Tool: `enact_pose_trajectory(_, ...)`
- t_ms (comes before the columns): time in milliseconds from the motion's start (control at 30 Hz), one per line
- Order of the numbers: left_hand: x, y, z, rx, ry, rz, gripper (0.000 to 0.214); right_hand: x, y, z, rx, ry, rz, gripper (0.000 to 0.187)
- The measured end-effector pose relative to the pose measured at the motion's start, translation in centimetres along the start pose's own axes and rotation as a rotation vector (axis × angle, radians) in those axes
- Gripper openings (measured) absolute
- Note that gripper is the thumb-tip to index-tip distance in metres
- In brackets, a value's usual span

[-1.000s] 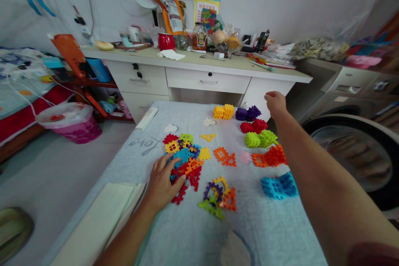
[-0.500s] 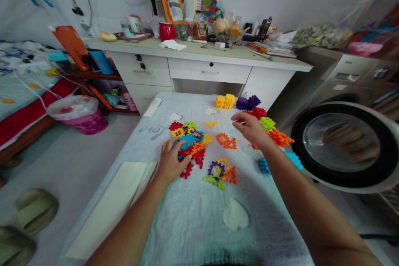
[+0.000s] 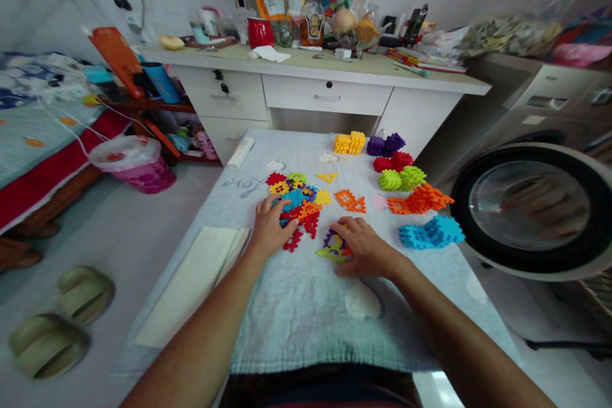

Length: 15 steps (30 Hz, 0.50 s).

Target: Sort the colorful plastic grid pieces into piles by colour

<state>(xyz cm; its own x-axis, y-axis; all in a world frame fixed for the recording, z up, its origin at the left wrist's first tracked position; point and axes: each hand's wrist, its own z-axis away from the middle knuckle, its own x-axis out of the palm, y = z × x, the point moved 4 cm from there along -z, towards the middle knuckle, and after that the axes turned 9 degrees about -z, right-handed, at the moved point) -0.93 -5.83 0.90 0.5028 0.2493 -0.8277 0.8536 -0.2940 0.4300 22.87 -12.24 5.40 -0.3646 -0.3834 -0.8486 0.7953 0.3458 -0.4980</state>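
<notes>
Colourful plastic interlocking pieces lie on a light blue cloth [image 3: 306, 325] over a small table. My left hand [image 3: 269, 233] rests flat on the left edge of a mixed pile of pieces [image 3: 296, 201], fingers spread. My right hand [image 3: 366, 248] lies over a small cluster of purple, green and orange pieces [image 3: 333, 247], fingers curved onto them. Sorted stacks sit at the right: yellow [image 3: 349, 143], purple [image 3: 385, 144], red [image 3: 393, 162], green [image 3: 401, 178], orange [image 3: 419, 200] and blue [image 3: 431, 233]. Loose orange pieces [image 3: 350, 201] and a yellow triangle [image 3: 327, 176] lie between.
A white desk [image 3: 325, 86] cluttered with jars, a red mug and packets stands behind the table. A washing machine door [image 3: 530, 210] is at the right. A pink bin [image 3: 136, 166], a bed and green slippers [image 3: 62, 315] are at the left. A cream folded cloth [image 3: 191, 280] lies on the table's left.
My right hand came back from the far stacks and down onto the small cluster near the table's middle. My left hand stayed on the mixed pile. The view tilted downward.
</notes>
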Motion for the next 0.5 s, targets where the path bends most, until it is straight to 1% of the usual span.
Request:
enact_pose_trajectory(100, -0.1, 0.0, 0.0, -0.006, 0.003, 0.010, 0.042, 0.0, 0.4, -0.6, 0.008, 0.041, 0.017, 0.071)
enact_pose_trajectory(267, -0.1, 0.0, 0.1, -0.016, -0.013, 0.037, 0.043, -0.7, 1.2, -2.3, -0.026, 0.087, 0.005, 0.050)
enact_pose_trajectory(300, -0.1, 0.1, 0.1, -0.015, -0.017, 0.046, 0.044, -0.8, 1.3, -2.7, -0.030, 0.107, 0.011, 0.049)
enact_pose_trajectory(367, -0.1, 0.1, 0.2, -0.008, -0.026, 0.063, 0.044, -0.9, 1.6, -3.5, -0.014, 0.174, 0.022, 0.052)
enact_pose_trajectory(433, -0.1, 0.1, 0.2, -0.005, -0.032, 0.075, 0.045, -0.9, 2.0, -4.2, 0.028, 0.280, 0.014, 0.058)
enact_pose_trajectory(500, 0.0, 0.0, 0.2, -0.005, -0.028, 0.084, 0.044, -0.8, 2.5, -4.7, 0.057, 0.397, -0.013, 0.059)
